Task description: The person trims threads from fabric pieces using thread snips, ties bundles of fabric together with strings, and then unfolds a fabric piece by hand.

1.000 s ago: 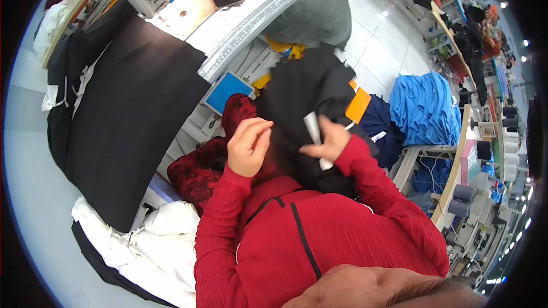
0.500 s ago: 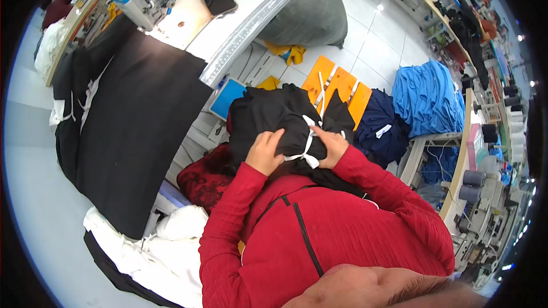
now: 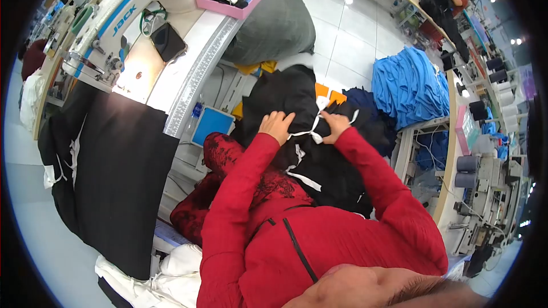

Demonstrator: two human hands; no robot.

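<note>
Black cloth [image 3: 285, 91] lies in a bundle over the lap and the orange slatted seat, with a white strip [image 3: 315, 135] tied around it in a knot. My left hand [image 3: 277, 126] rests on the bundle at the strip's left end, its fingers bent over the cloth. On the other side, my right hand [image 3: 335, 126] has thumb and fingers closed at the cloth beside the knot; what lies between the fingertips is hard to make out. A second white strip [image 3: 305, 179] hangs on black cloth nearer the body.
A sewing machine [image 3: 128, 17] stands on the table at upper left, with a phone [image 3: 168, 42] and a pink tray [image 3: 233, 5]. Black fabric [image 3: 123, 177] drapes off the table. Blue garments [image 3: 408, 88] are stacked at right. A grey sack [image 3: 271, 23] sits beyond the table.
The view has shifted. My hands have moved up and away from the body with the tied black bundle, and black cloth with another white strip now shows below it.
</note>
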